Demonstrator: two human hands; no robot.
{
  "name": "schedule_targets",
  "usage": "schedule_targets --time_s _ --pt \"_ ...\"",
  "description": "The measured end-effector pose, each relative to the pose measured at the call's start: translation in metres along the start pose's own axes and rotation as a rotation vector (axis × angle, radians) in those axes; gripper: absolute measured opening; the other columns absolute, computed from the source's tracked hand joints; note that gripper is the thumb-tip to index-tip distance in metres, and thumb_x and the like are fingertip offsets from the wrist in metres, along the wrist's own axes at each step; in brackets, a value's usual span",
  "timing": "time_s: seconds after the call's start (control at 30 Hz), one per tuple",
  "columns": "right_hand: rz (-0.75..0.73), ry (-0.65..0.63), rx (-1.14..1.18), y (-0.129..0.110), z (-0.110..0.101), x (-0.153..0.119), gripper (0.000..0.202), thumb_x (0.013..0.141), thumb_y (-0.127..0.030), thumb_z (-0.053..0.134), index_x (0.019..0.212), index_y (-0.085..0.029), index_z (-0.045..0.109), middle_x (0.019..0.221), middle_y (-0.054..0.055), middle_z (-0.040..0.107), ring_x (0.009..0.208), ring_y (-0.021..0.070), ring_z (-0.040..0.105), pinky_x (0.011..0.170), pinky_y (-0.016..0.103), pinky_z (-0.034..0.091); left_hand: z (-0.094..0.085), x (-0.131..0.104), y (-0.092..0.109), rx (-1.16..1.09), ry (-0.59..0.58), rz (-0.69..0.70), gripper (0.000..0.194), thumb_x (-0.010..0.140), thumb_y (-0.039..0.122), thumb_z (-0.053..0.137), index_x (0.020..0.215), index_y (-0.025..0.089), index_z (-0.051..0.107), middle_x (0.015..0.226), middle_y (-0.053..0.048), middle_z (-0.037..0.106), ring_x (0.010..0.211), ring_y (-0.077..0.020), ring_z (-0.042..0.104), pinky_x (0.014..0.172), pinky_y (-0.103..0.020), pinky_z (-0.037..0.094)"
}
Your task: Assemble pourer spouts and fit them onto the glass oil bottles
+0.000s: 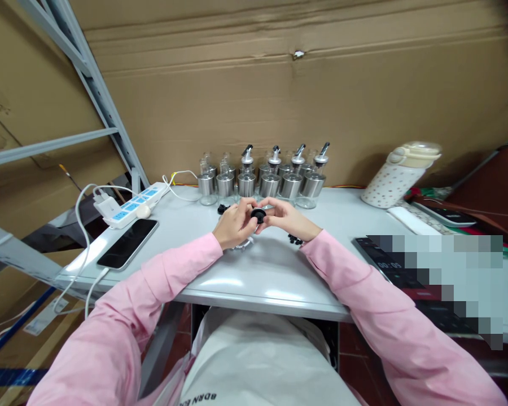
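Observation:
Over the middle of the table, my left hand (pixel 236 224) and my right hand (pixel 283 216) meet around a small round black stopper (pixel 258 215), fingers of both pinching it. Just behind them stand glass bottles with steel sleeves (pixel 270 185) in rows; several in front carry silver and black pour spouts (pixel 298 153), while the two at the left front have bare necks. Small black parts (pixel 223 208) lie beside my left hand, and more black pieces (pixel 295 239) sit under my right wrist. Pale parts (pixel 243 244) are partly hidden below my left hand.
To the left are a phone (pixel 128 243) and a white power strip (pixel 138 204) with cables. A dotted tumbler (pixel 395 177) stands at the right, near a dark device with digits (pixel 379 262). Cardboard (pixel 279 101) walls the back; a metal rack post (pixel 105 96) rises at left.

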State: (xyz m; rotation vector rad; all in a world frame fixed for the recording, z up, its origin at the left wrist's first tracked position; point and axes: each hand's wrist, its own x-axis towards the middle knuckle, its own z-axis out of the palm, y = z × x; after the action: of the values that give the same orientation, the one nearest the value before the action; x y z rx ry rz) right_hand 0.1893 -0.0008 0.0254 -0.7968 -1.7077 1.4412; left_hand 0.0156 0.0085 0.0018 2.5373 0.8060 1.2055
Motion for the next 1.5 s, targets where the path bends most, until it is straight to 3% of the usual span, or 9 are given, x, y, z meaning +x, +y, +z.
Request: schedule_targets --time_s 0.27,0.67,1.17,1.5 --pt "0.003 -0.025 -0.001 0.0023 -0.0013 0.001 0.033 0.06 -0.013 0.062 0.089 -0.019 0.048 0.069 -0.003 0.066 0.064 0.0149 0.067 0.07 0.033 0.055 0.0014 0.0001 0.0028 0.025 0.028 0.002 0.028 0.074 0.024 0.042 0.1 0.019 0.035 0.061 0.006 0.049 0.052 -0.0116 0.046 0.059 -0.025 0.038" --pt "0.001 -0.013 -0.033 0.0008 0.0008 0.0 0.026 0.061 -0.013 0.06 0.082 -0.02 0.046 0.066 -0.004 0.067 0.059 0.016 0.067 0.062 0.03 0.055 0.0015 -0.0012 0.003 -0.022 -0.015 -0.054 0.028 0.076 0.025 0.041 0.102 0.02 0.036 0.065 0.005 0.053 0.054 -0.0113 0.048 0.058 -0.024 0.038" --pt "-0.011 -0.033 -0.117 0.0012 0.0023 -0.0014 0.022 0.06 -0.013 0.058 0.076 -0.02 0.045 0.063 -0.004 0.067 0.057 0.0152 0.066 0.062 0.029 0.051 -0.0007 0.0017 0.0085 -0.028 -0.007 -0.096 0.025 0.063 0.021 0.047 0.086 0.021 0.038 0.053 0.01 0.046 0.046 -0.0091 0.04 0.056 -0.023 0.038" --pt "-0.022 -0.012 -0.176 -0.002 0.0028 -0.0042 0.019 0.059 -0.016 0.056 0.075 -0.02 0.045 0.062 -0.005 0.065 0.041 0.0111 0.058 0.043 0.022 0.045 0.0013 0.0008 0.0074 -0.031 0.05 -0.104 0.02 0.061 0.02 0.049 0.078 0.021 0.038 0.052 0.009 0.042 0.048 -0.009 0.04 0.053 -0.022 0.037"
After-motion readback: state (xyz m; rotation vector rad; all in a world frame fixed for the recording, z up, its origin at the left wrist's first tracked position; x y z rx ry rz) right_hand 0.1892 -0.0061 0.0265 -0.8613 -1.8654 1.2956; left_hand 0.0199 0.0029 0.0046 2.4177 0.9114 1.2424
